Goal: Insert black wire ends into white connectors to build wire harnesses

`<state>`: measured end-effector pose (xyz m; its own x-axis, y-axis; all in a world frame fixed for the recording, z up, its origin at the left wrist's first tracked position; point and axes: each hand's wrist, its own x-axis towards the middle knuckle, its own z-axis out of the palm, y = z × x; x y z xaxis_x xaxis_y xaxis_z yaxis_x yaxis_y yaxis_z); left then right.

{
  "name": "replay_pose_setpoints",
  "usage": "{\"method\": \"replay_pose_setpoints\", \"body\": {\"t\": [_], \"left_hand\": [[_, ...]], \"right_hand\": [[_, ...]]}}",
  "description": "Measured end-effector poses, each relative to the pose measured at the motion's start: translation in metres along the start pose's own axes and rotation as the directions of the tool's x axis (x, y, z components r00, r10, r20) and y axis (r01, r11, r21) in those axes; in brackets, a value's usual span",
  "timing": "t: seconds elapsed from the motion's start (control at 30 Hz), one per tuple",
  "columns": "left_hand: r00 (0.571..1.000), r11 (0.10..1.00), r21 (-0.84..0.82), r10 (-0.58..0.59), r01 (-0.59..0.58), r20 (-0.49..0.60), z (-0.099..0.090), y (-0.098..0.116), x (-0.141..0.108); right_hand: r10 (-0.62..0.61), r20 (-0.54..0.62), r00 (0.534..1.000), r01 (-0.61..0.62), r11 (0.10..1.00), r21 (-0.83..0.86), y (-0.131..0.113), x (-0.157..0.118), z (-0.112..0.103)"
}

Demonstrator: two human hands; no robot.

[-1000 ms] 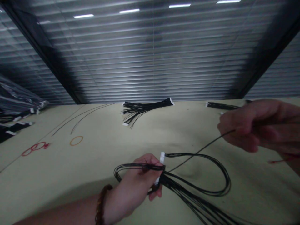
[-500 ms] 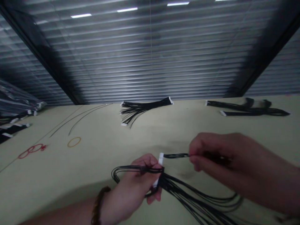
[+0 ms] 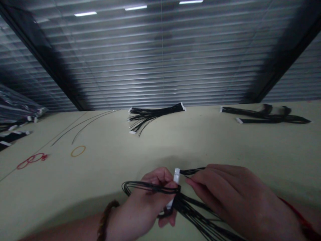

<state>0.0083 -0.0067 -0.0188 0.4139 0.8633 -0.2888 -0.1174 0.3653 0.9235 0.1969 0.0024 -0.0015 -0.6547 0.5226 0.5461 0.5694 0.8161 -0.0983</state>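
Observation:
My left hand [image 3: 150, 201] is closed around a white connector [image 3: 177, 174], which stands tilted between thumb and fingers. Thin black wires [image 3: 140, 184] loop back over the thumb, and a thicker bundle fans out from the connector toward the lower right. At the connector's upper end a few short black wires [image 3: 189, 172] run rightward. My right hand [image 3: 233, 197] sits close beside them, thumb and forefinger pinched near a fine black wire; the other fingers are curled over and hide part of the bundle.
A black wire harness [image 3: 156, 113] with white ends lies at the back of the table; more harnesses [image 3: 265, 115] lie at back right. On the left are a yellow rubber band [image 3: 78, 151], red bands [image 3: 31, 160], loose wires [image 3: 80, 125] and harnesses [image 3: 12, 137]. Blinds [image 3: 160, 60] rise behind.
My right hand has moved left toward the connector, from gripping the short wires farther out to pinching close by it. My left hand with the connector has shifted slightly right and down.

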Motion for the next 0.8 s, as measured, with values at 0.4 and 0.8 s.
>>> {"method": "replay_pose_setpoints", "body": {"t": [0.4, 0.8], "left_hand": [[0.999, 1.0, -0.006, 0.013, -0.013, 0.038, -0.0016, -0.0031, -0.0005], [0.999, 0.999, 0.048, 0.017, -0.019, 0.04, -0.0024, -0.0039, -0.0015]], "right_hand": [[-0.046, 0.009, 0.999, 0.046, 0.999, 0.015, 0.0002, -0.0047, -0.0001], [-0.045, 0.094, 0.995, 0.047, 0.999, -0.018, -0.0008, -0.0036, -0.0001]]}}
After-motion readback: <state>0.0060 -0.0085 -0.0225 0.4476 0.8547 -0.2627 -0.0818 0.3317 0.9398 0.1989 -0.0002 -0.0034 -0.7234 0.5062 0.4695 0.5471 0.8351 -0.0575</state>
